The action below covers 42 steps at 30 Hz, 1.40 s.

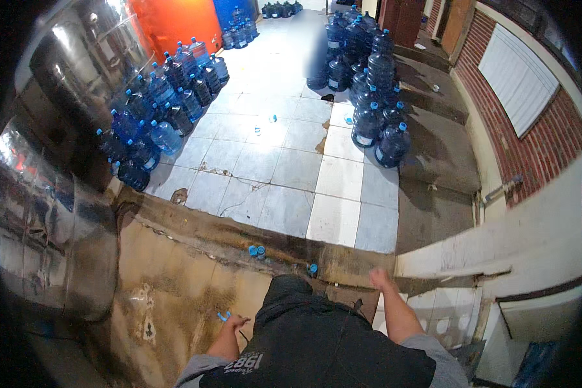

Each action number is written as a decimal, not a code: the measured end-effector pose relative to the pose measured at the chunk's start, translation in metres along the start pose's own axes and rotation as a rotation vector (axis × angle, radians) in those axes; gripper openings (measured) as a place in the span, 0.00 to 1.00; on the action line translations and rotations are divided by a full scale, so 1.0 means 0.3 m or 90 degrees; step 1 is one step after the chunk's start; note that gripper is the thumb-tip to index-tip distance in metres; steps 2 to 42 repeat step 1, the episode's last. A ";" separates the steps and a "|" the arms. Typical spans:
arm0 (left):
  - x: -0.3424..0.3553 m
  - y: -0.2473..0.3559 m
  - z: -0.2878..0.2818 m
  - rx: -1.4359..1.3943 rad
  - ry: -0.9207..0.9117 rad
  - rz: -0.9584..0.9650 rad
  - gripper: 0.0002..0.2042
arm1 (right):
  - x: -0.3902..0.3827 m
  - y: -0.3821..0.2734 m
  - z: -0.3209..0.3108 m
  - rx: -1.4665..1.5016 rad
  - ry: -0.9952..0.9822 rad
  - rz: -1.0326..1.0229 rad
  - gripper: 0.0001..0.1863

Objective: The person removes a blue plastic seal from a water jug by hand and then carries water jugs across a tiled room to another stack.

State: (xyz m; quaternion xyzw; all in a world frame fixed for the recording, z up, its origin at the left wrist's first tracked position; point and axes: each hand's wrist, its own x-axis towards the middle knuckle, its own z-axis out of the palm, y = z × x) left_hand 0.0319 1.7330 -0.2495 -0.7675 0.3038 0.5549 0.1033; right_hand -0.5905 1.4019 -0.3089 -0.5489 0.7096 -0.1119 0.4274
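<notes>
My left hand (238,321) hangs low on the left of my body, over the brown, stained floor. Its fingers look curled, and a small blue object (224,316) with thin prongs sticks out beside them; its kind is too small to make out. On the other side, my right hand (381,279) is raised beside the step edge with fingers folded in, and nothing shows in it. Ahead of my feet, blue bottle caps (257,251) lie on the ledge, with another blue cap (313,269) to their right.
Blue water jugs (165,137) crowd the left of the tiled platform (258,200); more jugs (367,123) stand stacked on the right. Large steel tanks (52,252) line the left, with an orange tank (178,26) behind. A blurred person (309,45) stands far back. Concrete steps (436,145) run along the right.
</notes>
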 end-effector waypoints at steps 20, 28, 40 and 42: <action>0.023 0.022 -0.067 -0.018 0.025 -0.027 0.28 | 0.145 -0.376 -0.031 0.044 -0.067 -0.047 0.11; 0.023 0.022 -0.067 -0.018 0.025 -0.027 0.28 | 0.145 -0.376 -0.031 0.044 -0.067 -0.047 0.11; 0.023 0.022 -0.067 -0.018 0.025 -0.027 0.28 | 0.145 -0.376 -0.031 0.044 -0.067 -0.047 0.11; 0.023 0.022 -0.067 -0.018 0.025 -0.027 0.28 | 0.145 -0.376 -0.031 0.044 -0.067 -0.047 0.11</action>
